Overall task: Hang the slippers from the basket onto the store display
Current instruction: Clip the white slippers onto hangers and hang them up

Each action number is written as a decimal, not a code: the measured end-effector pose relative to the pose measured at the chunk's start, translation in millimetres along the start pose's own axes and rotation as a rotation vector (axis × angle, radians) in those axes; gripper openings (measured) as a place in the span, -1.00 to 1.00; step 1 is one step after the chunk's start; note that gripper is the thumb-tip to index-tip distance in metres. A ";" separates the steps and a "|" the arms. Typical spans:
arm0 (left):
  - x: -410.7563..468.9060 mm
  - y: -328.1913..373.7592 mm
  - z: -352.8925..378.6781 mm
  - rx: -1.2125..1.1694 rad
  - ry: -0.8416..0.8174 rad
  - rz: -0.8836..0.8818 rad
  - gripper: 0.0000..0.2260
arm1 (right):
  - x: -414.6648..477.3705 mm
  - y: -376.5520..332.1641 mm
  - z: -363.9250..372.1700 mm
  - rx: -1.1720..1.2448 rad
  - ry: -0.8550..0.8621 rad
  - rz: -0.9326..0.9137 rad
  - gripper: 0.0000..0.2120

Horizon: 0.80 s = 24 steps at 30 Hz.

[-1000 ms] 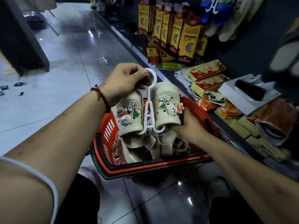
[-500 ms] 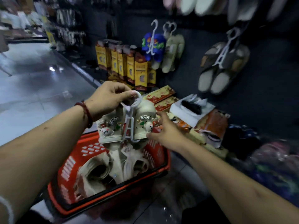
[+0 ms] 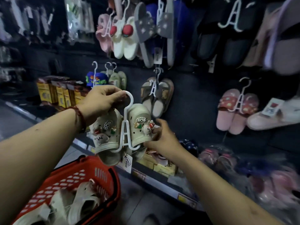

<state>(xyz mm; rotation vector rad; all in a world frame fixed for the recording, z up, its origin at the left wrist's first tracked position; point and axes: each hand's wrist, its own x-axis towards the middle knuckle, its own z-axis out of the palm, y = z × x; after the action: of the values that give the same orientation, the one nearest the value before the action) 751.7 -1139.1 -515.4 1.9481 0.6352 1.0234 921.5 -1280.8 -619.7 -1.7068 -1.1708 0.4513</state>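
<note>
The left grip (image 3: 103,101), a bare hand at the centre of the frame, has its fingers curled around the round hook at the top of a white hanger (image 3: 125,129) and holds it up in the air. A pair of cream slippers (image 3: 139,127) hangs on that hanger, toes up, one on each side of its stem, each dotted with small charms. A paper tag (image 3: 127,159) dangles under the pair. The right grip (image 3: 162,137), just right of centre, pinches the outer edge of the right-hand slipper between its thumb and bent fingers. A red bracelet (image 3: 80,118) circles the left wrist.

The pair hangs in front of the dark display wall (image 3: 194,111) and is not yet on any hook there. Behind it on the wall, other pairs hang from white hangers: a brown pair (image 3: 158,101) just above the right grip, a pink pair (image 3: 235,114) at the right, a blue pair (image 3: 95,78) above the left grip, and a white fluffy pair with red pompoms (image 3: 123,41) at the top centre.

A red basket (image 3: 73,176) sits in the lower left of the frame, below the left forearm, with more pale slippers (image 3: 78,202) lying inside it. Yellow boxes (image 3: 56,93) stand in a row on the shelf at the left.
</note>
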 end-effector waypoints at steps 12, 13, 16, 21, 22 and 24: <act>9.5 66.4 105.1 -0.189 -0.202 0.093 -0.80 | -60.3 27.1 -107.0 -0.094 0.272 0.110 -0.31; 7.7 72.9 113.2 -0.192 -0.213 0.103 -0.79 | -66.3 27.4 -113.6 -0.099 0.290 0.115 -0.34; 0.7 90.9 133.1 -0.225 -0.239 0.125 -0.81 | -81.6 28.8 -129.6 -0.099 0.329 0.122 -0.42; -8.2 111.9 147.9 -0.184 -0.242 0.159 -0.84 | -98.6 22.8 -151.4 -0.118 0.338 0.135 -0.46; -8.1 114.6 149.2 -0.173 -0.236 0.165 -0.85 | -100.2 21.7 -155.4 -0.114 0.334 0.136 -0.45; -7.8 119.4 150.0 -0.153 -0.221 0.172 -0.87 | -102.3 17.0 -162.3 -0.108 0.305 0.148 -0.47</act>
<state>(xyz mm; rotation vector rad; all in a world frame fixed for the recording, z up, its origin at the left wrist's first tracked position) 880.0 -1273.4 -467.0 1.9691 0.2628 0.9141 1001.1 -1452.2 -582.7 -1.8867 -0.8651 0.2082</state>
